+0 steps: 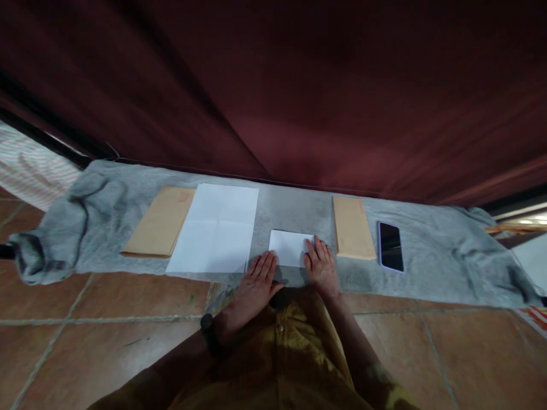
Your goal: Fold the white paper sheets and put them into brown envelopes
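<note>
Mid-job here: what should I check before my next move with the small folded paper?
1. Small folded paper lies flat on the grey cloth: ok.
2. Right hand open, fingers on the paper's right edge: ok.
3. Left hand open at the paper's lower left corner: ok; actual contact: cannot tell.
4. Large white sheet lies clear of the small paper: ok.
5. Right envelope lies just beside the right hand, apart from the phone: ok.
6. Envelope flaps open or shut, including the left envelope: cannot tell.
</note>
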{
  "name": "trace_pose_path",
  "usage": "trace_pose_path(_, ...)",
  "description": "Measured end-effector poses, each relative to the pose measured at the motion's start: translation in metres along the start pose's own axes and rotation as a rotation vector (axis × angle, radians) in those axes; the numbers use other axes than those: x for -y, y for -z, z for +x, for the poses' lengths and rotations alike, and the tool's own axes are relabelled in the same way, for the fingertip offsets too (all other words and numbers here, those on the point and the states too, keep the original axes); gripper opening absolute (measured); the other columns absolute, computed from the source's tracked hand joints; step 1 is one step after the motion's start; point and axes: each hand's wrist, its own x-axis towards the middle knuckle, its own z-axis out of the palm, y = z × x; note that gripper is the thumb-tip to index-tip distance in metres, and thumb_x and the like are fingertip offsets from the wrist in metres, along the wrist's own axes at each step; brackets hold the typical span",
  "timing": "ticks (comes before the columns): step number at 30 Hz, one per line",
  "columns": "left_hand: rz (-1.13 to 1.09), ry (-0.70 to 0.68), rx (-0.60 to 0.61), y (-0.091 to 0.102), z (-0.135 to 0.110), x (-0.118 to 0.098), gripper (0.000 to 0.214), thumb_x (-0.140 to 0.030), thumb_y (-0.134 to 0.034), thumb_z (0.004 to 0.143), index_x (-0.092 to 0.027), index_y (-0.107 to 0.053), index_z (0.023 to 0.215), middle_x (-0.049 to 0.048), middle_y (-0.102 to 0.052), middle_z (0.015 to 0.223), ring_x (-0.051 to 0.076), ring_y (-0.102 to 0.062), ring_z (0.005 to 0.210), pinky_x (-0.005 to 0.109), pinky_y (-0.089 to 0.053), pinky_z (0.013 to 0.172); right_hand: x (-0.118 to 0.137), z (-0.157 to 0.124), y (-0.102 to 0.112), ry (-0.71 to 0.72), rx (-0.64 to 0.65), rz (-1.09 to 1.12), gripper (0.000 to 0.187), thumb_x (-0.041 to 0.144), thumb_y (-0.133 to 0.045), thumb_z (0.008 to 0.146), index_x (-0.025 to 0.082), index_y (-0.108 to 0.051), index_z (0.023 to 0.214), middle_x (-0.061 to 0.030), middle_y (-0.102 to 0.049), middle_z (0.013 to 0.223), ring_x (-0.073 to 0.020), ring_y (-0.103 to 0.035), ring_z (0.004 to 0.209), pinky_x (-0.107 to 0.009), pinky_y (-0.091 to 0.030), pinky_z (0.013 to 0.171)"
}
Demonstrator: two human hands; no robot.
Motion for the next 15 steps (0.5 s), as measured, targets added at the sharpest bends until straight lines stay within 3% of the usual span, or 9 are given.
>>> trace_pose_path(5, -0.146, 0.103, -0.059, -0.002, 0.018, 0.005, 0.052, -0.03, -0.039, 0.102, -0.007, -0.041, 0.149, 0.0205, -0.042, 0.157, 0.029, -0.04, 0.146, 0.045, -0.042, 0.115, 0.001, 0.001, 0.001, -0.005, -0.002, -0.016, 0.05, 0.031, -0.041, 0.104, 0.015, -0.045, 0.151, -0.0153, -0.035, 0.161, -0.0318, -0.037, 0.146, -0.05, -0.033, 0.117)
trace_pose_path(15, -0.277, 0.174, -0.092, -0.002, 0.089, 0.031, 0.046, -0.019, -0.041, 0.097, -0.011, -0.05, 0.142, 0.0175, -0.053, 0.146, 0.028, -0.05, 0.133, 0.047, -0.041, 0.114, 0.003, 0.002, 0.002, -0.014, -0.021, -0.012, 0.049, 0.031, -0.044, 0.103, 0.016, -0.046, 0.15, -0.0147, -0.039, 0.159, -0.0302, -0.039, 0.145, -0.049, -0.032, 0.118)
